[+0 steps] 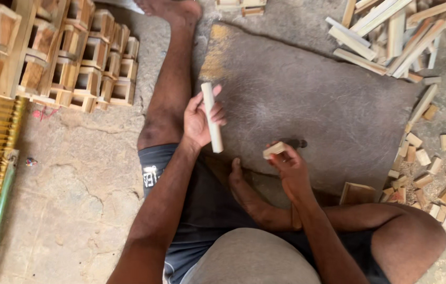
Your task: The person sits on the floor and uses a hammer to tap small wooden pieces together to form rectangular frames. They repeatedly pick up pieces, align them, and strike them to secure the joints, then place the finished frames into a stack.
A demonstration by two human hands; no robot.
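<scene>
Small open wooden boxes (75, 58) are stacked at upper left. Long wooden slats (391, 31) are piled at upper right, short wooden blocks (444, 163) scattered below them. A dark floor mat (312, 94) is spread on concrete.

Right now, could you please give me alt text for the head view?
A seated person's left hand holds a long pale wooden slat upright while the right hand grips a short pale wooden block, above a grey floor mat.

Stacked wooden boxes (75, 58) lie left of the mat (307, 100), loose slats (391, 37) and blocks (444, 168) right.
</scene>
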